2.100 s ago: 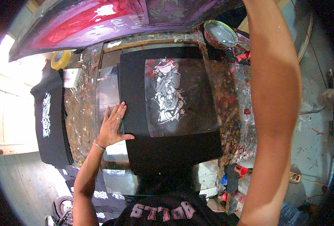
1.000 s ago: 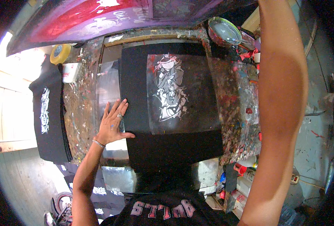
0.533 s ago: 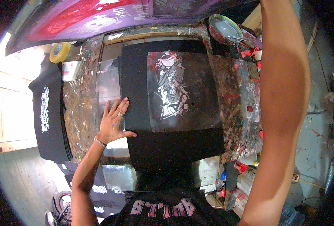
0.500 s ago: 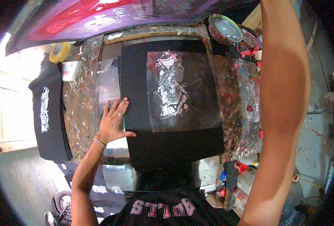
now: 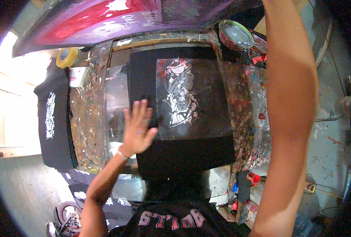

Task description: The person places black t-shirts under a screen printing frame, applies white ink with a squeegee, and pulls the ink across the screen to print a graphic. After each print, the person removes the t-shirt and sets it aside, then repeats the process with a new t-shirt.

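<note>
My left hand [image 5: 138,126] is open, fingers spread and slightly blurred, over the left edge of a black fabric piece [image 5: 183,156]; I cannot tell whether it touches it. On the fabric lies a clear sheet [image 5: 211,118] with a grey, white and pink graphic [image 5: 181,91], just right of my hand. A clear plate [image 5: 116,91] is left of the fabric. My right arm stretches up along the right side to the top edge, with the hand out of view, near a raised purple-and-red printing screen [image 5: 140,23].
A paint-stained table [image 5: 84,118] holds a stack of printed black fabric [image 5: 54,154], yellow tape [image 5: 67,57], a white box [image 5: 77,77] and a paint bowl [image 5: 234,33]. More printed pieces [image 5: 80,193], part of a motorbike [image 5: 68,217] and a power strip [image 5: 310,187] sit lower down.
My left hand has moved rightward from the fabric's edge, further over it, with fingers still spread. My right arm has shifted a little left at the top.
</note>
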